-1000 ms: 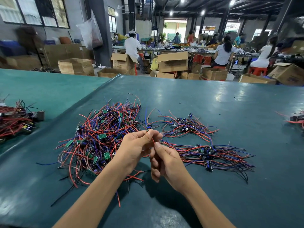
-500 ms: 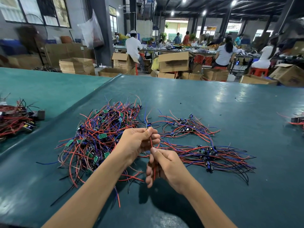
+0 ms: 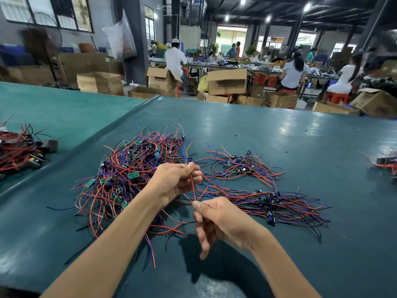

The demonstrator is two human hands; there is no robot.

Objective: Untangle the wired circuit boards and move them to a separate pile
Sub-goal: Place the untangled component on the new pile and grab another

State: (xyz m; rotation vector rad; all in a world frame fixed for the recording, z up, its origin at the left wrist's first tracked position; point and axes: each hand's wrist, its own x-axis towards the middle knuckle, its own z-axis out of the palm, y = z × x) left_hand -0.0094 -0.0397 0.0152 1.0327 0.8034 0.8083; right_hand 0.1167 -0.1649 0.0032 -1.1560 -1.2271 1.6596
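A wide dark-teal table (image 3: 279, 136) fills most of the view, with a lighter green table (image 3: 53, 108) butting against it on the left. Past the far edge stand open cardboard boxes (image 3: 226, 81), and people sit at benches further back.

The big tangled heap (image 3: 133, 175) of red, blue and black wires lies left of centre, with small green boards caught among the strands. To its right is the sorted pile (image 3: 279, 203), wires laid roughly side by side (a looser cluster sits just beyond it, on the far side). A separate bundle (image 3: 19, 151) rests on the green table at the far left.

Both hands hover near the middle, between heap and pile. The left hand (image 3: 176, 181) is curled, with thumb and forefinger pinching the upper end of a red wire (image 3: 194, 188). The right hand (image 3: 223, 218), nearer and lower, pinches the lower end of the same wire between thumb and forefinger, its other fingers loosely bent and pointing down. The wire runs nearly straight between the two grips.

A tiny board (image 3: 189, 160) pokes out just above the left thumb, raised off the table.
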